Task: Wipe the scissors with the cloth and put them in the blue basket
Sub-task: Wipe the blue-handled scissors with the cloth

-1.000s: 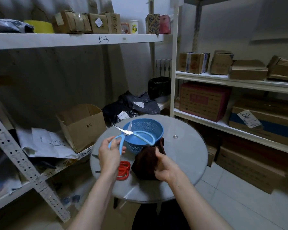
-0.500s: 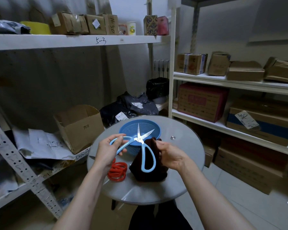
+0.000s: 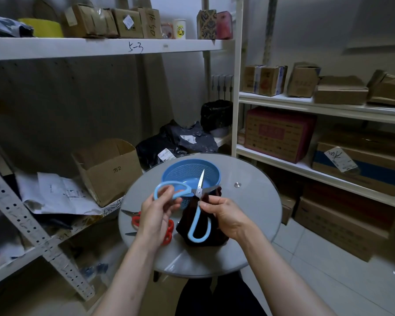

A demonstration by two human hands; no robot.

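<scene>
Holding scissors [image 3: 200, 190] open just before the blue basket [image 3: 169, 176]: left hand [image 3: 155, 215] grips one handle [image 3: 156, 193], right hand [image 3: 226, 215] pinches cloth [image 3: 187, 213] onto them, apparently wiping.

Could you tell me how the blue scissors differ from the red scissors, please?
The blue scissors have blue handles, the red scissors red ones. The blue scissors are held up by the left hand and right hand, opened wide; the red scissors lie on the table, partly behind the left hand. Both have metal blades.

head-height view, forward-down, close over table [image 3: 255, 201]
</scene>
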